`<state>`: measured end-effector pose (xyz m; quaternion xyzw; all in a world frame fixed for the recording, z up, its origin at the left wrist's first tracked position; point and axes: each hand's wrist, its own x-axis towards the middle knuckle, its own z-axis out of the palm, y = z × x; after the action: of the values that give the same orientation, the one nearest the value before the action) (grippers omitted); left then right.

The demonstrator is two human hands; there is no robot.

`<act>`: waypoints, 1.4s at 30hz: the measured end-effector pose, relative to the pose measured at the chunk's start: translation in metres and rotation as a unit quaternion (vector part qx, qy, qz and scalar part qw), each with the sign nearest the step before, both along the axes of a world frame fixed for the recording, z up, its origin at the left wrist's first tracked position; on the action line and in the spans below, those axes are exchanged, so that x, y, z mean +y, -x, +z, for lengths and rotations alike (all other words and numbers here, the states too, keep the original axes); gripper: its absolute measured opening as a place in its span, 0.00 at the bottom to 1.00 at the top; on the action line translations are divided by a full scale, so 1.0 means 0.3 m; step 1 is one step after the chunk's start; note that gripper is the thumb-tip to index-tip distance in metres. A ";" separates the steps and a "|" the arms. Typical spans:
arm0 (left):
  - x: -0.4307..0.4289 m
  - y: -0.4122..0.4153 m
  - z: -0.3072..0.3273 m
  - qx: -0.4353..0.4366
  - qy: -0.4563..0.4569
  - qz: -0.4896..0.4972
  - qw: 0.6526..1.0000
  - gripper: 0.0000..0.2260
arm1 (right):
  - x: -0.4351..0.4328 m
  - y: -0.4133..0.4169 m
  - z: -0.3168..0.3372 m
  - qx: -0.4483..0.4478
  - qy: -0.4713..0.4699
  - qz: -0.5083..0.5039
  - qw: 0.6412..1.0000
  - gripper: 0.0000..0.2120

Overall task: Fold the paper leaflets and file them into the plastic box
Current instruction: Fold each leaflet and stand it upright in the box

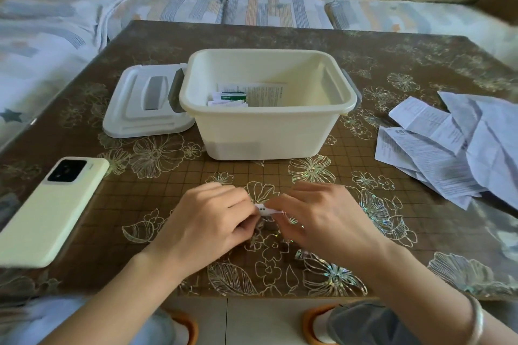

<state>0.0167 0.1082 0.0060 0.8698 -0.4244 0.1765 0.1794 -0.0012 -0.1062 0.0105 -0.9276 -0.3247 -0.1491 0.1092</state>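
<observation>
A small folded white leaflet (267, 210) is pinched between my left hand (208, 222) and my right hand (326, 220) just above the table's near middle; most of it is hidden by my fingers. Behind them stands the cream plastic box (266, 131), open, with several folded leaflets (241, 96) lying on its floor. A loose pile of unfolded leaflets (448, 148) lies at the right of the table.
The box's grey-white lid (143, 102) lies flat to the left of the box. A pale yellow phone (53, 210) lies face down at the near left. The brown flowered table (140, 176) is bordered by a sofa (252, 8) behind.
</observation>
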 end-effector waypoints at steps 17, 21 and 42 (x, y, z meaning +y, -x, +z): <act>-0.010 -0.417 0.392 0.067 0.062 0.219 0.971 0.07 | 0.015 -0.522 0.396 0.057 -0.012 -0.183 0.981 0.02; -0.072 -0.512 0.336 0.133 -0.073 0.226 0.962 0.08 | 0.107 -0.624 0.363 0.060 0.150 -0.202 0.966 0.06; -0.095 -0.589 0.309 0.137 -0.256 0.207 0.934 0.07 | 0.157 -0.686 0.335 0.055 0.240 -0.150 0.958 0.04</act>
<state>0.1935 0.0797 0.0986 0.9705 -0.2373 -0.0262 -0.0335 0.2046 -0.0589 0.1110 -0.9712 -0.2020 -0.0299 -0.1225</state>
